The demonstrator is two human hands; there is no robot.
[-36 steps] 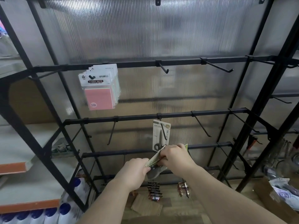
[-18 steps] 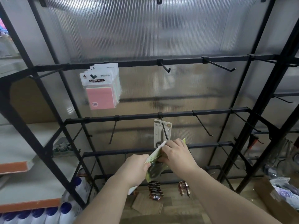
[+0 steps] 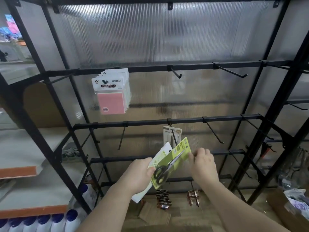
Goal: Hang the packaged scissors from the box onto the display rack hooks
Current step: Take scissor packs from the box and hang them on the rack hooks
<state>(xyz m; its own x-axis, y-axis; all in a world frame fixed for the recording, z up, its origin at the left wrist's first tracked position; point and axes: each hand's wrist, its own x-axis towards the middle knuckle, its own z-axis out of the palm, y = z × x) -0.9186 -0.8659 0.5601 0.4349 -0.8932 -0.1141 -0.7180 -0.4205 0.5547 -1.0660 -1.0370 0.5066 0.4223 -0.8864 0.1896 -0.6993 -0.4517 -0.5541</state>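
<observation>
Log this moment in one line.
left hand: grips green pack and white pack | right hand: pinches green pack's edge | hook: hung pack

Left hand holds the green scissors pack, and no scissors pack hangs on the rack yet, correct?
Not quite. In the head view, a white scissors pack already hangs on a middle-bar hook. The left hand does hold the green pack.

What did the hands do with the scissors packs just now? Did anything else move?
The right hand slid right, uncovering the green pack, with fingertips now at its edge. The left hand still grips the green pack and a white pack behind it. The hung pack and sticky notes stayed put.
</observation>
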